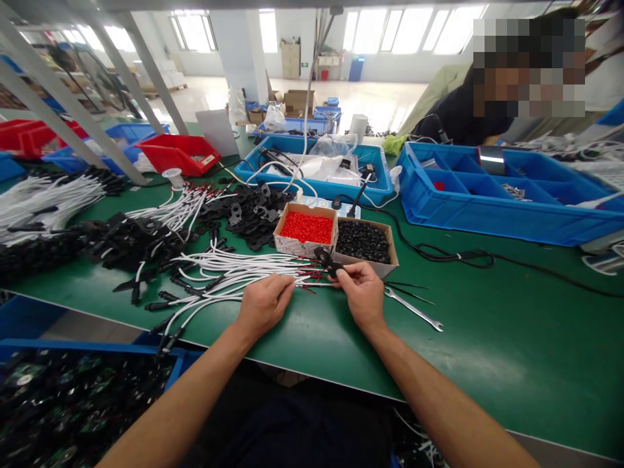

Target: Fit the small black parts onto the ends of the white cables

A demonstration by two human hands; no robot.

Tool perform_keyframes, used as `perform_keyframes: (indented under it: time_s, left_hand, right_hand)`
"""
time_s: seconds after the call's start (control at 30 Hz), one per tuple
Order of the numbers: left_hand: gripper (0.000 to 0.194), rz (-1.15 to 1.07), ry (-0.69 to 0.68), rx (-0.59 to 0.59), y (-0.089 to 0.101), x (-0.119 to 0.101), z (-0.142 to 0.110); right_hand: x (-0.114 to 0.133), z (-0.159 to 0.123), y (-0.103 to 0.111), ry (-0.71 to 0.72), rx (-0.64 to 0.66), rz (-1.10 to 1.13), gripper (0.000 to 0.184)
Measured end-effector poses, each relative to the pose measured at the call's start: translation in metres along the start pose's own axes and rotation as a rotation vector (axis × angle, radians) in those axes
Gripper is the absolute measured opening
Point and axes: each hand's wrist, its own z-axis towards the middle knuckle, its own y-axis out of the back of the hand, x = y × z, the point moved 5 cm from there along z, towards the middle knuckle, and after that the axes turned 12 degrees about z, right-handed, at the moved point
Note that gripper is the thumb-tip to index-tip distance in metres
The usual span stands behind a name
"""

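Note:
My left hand point(267, 302) is closed around a white cable point(316, 284) whose end sticks out to the right, toward my other hand. Between thumb and fingers, my right hand point(361, 291) pinches a small black plastic part point(327, 261), held just above the table. Several white cables with black connectors point(229, 265) and red wire ends lie in a bunch beyond my left hand. Past the hands stand a carton of small red pieces point(306, 229) and a carton of small black pieces point(363, 242). A wrench point(414, 309) lies to the right, beside thin black tweezers point(412, 292).
Black flat plastic parts point(253, 218) are heaped behind the cables. A blue tray point(248, 170) and a blue divided bin point(487, 211) stand at the back. A black cord point(439, 253) crosses the green table. At lower left is a blue crate point(97, 348). A person point(453, 110) is opposite.

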Motion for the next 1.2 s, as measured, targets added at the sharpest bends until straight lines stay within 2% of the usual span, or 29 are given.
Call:
perform_keyframes:
  time_s: [0.13,0.23,0.3,0.37,0.43,0.5,0.57,0.63,0.7,0.77,0.83,0.93,1.0,1.1,1.17,1.2]
  left_hand:
    - [0.014,-0.023,0.014,0.032,-0.004,-0.004,0.002]
    - [0.013,-0.110,0.068,0.063,-0.010,-0.008,0.004]
    - [0.013,-0.263,0.160,0.111,-0.015,-0.009,0.004]
    - [0.021,-0.477,0.257,0.158,-0.020,-0.008,0.004]
    - [0.035,-0.679,0.329,0.161,-0.021,-0.006,0.004]
    - [0.046,-0.777,0.390,0.147,-0.020,-0.002,0.005]
    - [0.046,-0.795,0.437,0.161,-0.020,0.001,0.006]
    - [0.039,-0.798,0.465,0.179,-0.020,0.003,0.006]
    - [0.030,-0.808,0.475,0.173,-0.020,0.002,0.006]
    - [0.025,-0.788,0.470,0.163,-0.019,0.000,0.005]
    - [0.023,-0.730,0.439,0.170,-0.018,-0.001,0.005]
    - [0.022,-0.541,0.325,0.199,-0.009,0.008,0.011]
    - [0.021,-0.293,0.244,0.193,0.003,0.022,0.019]
    - [0.028,0.133,0.199,0.018,0.028,0.039,0.032]
    - [0.038,0.212,0.154,-0.104,0.038,0.031,0.036]
    - [0.042,0.160,0.114,-0.106,0.037,0.021,0.036]
  right_hand:
    - [0.003,-0.005,-0.004,0.033,0.029,-0.080,0.025]
    - [0.014,-0.012,-0.012,0.191,0.102,-0.204,0.016]
    - [0.024,-0.019,-0.021,0.340,0.213,-0.246,0.009]
    - [0.032,-0.026,-0.029,0.467,0.330,-0.243,0.006]
    - [0.037,-0.030,-0.033,0.532,0.415,-0.224,0.009]
    - [0.039,-0.033,-0.038,0.547,0.505,-0.216,0.010]
    - [0.037,-0.035,-0.042,0.512,0.621,-0.239,0.010]
    - [0.032,-0.034,-0.044,0.404,0.658,-0.266,0.016]
    - [0.023,-0.028,-0.038,0.235,0.555,-0.223,0.022]
    - [0.013,-0.022,-0.031,0.052,0.435,-0.065,0.028]
    - [0.005,-0.020,-0.030,-0.086,0.419,0.096,0.032]
    - [0.001,-0.020,-0.031,-0.171,0.456,0.182,0.029]
    - [0.000,-0.020,-0.030,-0.184,0.434,0.175,0.028]
    - [-0.001,-0.021,-0.033,-0.213,0.423,0.167,0.030]
    - [-0.002,-0.023,-0.036,-0.231,0.438,0.160,0.030]
    - [-0.002,-0.023,-0.037,-0.230,0.447,0.151,0.029]
